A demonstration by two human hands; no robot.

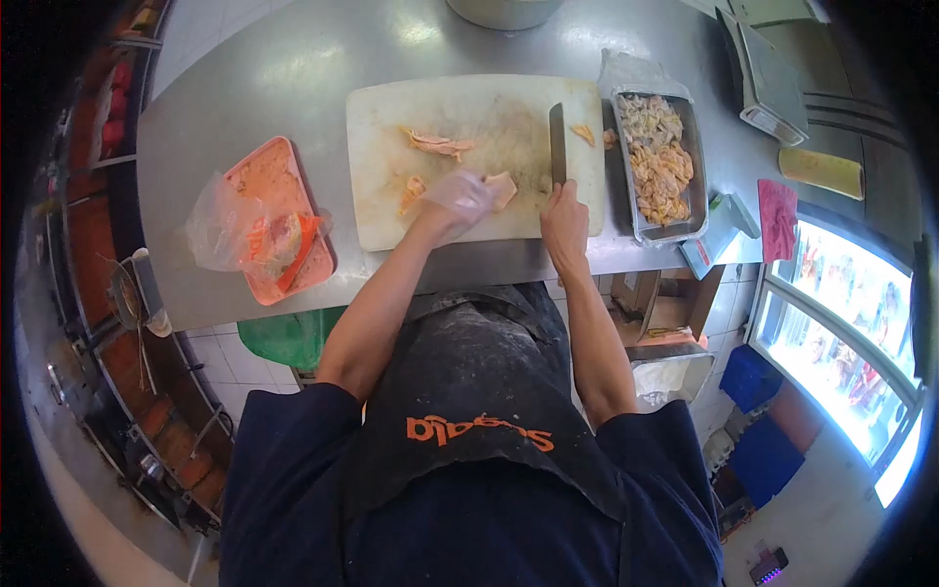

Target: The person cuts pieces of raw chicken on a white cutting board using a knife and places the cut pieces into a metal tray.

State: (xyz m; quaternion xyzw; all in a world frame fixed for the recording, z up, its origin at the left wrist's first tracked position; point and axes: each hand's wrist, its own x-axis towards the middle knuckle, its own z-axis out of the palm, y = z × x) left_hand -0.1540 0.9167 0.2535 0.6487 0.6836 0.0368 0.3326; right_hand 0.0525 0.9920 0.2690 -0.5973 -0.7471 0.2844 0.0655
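A white cutting board (455, 95) lies on the steel table before me. My left hand (461, 197), in a clear plastic glove, rests over the board with its fingers on a pale piece of raw meat (503, 192), apparently chicken. In my right hand (564, 214) is the handle of a cleaver (558, 143); its blade points away from me above the board's right part. Beyond my left hand lies a strip of raw meat (440, 144). A smaller yellowish scrap (412, 192) is left of that hand, and another scrap (584, 133) sits right of the blade.
Right of the board stands a metal tray (699, 169) of cut raw meat. A pink tray (307, 176) with a plastic bag (220, 227) is at the left. A round metal vessel (506, 13) stands at the far edge. A pink cloth (776, 220) is at the right.
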